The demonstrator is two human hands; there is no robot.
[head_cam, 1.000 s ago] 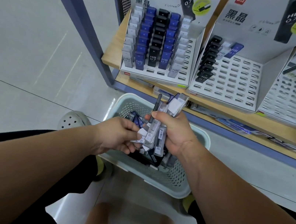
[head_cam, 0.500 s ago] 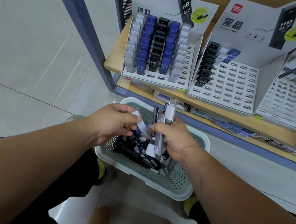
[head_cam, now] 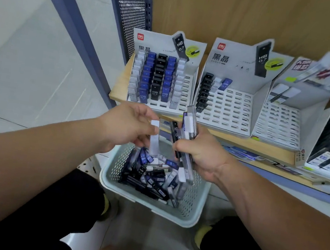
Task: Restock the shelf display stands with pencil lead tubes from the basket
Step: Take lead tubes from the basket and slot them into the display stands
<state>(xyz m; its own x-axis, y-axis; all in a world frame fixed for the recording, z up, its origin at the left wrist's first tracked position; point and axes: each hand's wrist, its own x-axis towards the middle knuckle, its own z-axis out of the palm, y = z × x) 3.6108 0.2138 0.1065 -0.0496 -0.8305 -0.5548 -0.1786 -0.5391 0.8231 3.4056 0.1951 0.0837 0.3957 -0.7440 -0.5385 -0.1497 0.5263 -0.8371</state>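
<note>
As we lift clear of the basket [head_cam: 169,213], our left grip [head_cam: 127,125] now pinches one pale tube [head_cam: 154,138], apparently pulled from the bundle [head_cam: 190,124] our right grip [head_cam: 200,152] clutches; the half-empty stand [head_cam: 231,109] waits at one o'clock.

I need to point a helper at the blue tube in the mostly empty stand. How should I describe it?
On the wooden shelf, find the display stand second from the left, its white grid mostly bare. The blue tube stands in the back row, third column from the left. Blue sets it apart from the pale tube beside it and the black tubes filling the leftmost column.
</note>
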